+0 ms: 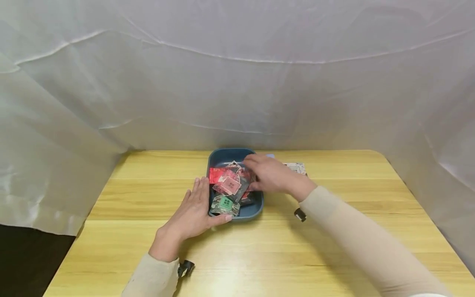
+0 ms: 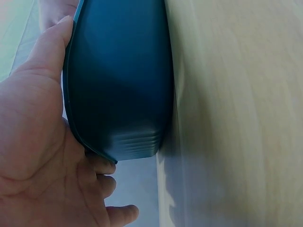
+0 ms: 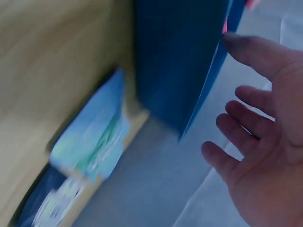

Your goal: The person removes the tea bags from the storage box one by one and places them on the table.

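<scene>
A dark blue plastic bin [image 1: 226, 154] stands near the table's back edge, holding several small packets. Among them are a red packet [image 1: 216, 175], one with a pink label [image 1: 231, 185] and one with a green label [image 1: 225, 205]. My left hand [image 1: 193, 210] rests against the bin's left side, fingers nearly straight and thumb along the front rim. Over the right rim reaches my right hand [image 1: 269, 173]. In the right wrist view its fingers are spread and loosely bent, with nothing seen between them, and the thumb [image 3: 255, 52] is at the rim.
Right of the bin lie a light blue packet [image 3: 92, 137] and a dark packet with a white label [image 3: 52, 203]. A patterned packet [image 1: 295, 167] shows behind the right wrist. A pale grey curtain [image 1: 237, 82] hangs behind the wooden table [image 1: 237, 260].
</scene>
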Tool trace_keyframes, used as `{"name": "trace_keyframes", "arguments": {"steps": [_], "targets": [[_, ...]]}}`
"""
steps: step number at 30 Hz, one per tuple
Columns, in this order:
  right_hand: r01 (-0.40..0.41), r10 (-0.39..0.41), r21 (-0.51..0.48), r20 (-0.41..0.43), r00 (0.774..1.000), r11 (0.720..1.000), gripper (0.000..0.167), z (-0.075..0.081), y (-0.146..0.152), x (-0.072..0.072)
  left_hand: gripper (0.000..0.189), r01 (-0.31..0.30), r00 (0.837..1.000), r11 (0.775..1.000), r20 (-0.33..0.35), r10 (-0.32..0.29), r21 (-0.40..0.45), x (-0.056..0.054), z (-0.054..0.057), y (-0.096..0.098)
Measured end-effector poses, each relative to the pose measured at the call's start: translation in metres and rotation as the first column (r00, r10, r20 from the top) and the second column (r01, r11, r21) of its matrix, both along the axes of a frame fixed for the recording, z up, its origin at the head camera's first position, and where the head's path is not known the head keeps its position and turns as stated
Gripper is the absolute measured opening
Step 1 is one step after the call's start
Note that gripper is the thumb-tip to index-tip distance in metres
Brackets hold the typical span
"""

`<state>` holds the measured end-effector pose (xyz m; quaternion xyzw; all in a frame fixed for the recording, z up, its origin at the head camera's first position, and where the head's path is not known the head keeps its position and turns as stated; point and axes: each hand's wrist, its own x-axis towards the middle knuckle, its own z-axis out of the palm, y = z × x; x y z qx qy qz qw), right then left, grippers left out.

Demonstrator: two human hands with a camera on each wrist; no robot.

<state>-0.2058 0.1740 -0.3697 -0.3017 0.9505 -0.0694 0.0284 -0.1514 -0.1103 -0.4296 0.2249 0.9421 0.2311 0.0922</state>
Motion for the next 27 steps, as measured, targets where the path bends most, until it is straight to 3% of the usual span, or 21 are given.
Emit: {"name": "trace_keyframes", "arguments": {"steps": [5, 10, 14, 21, 27], "targets": [[-0.100, 0.098, 0.090, 0.026, 0.995, 0.991, 0.088, -0.005, -0.029, 0.006, 0.136, 0.003, 1.000, 1.000, 0.013, -0.003, 0.003, -0.001, 0.000, 0.000], [-0.106, 0.084, 0.174, 0.128, 0.988, 0.979, 0.092, -0.011, -0.047, 0.006, 0.135, 0.003, 1.000, 1.000, 0.018, -0.003, 0.015, -0.001, 0.000, 0.000], [-0.107, 0.065, 0.258, 0.165, 0.984, 0.960, 0.089, -0.016, -0.054, 0.008, 0.134, 0.005, 1.000, 1.000, 0.022, -0.006, 0.019, -0.001, 0.000, 0.000], [-0.018, -0.017, 0.351, 0.096, 0.995, 0.936, 0.076, -0.018, -0.049, 0.012, 0.137, 0.005, 1.000, 1.000, 0.025, -0.005, 0.001, -0.001, -0.001, 0.001], [0.011, -0.024, 0.307, 0.039, 0.999, 0.952, 0.079, -0.002, -0.038, 0.006, 0.135, 0.006, 1.000, 1.000, 0.014, -0.006, -0.003, -0.002, 0.000, 0.003]]}}
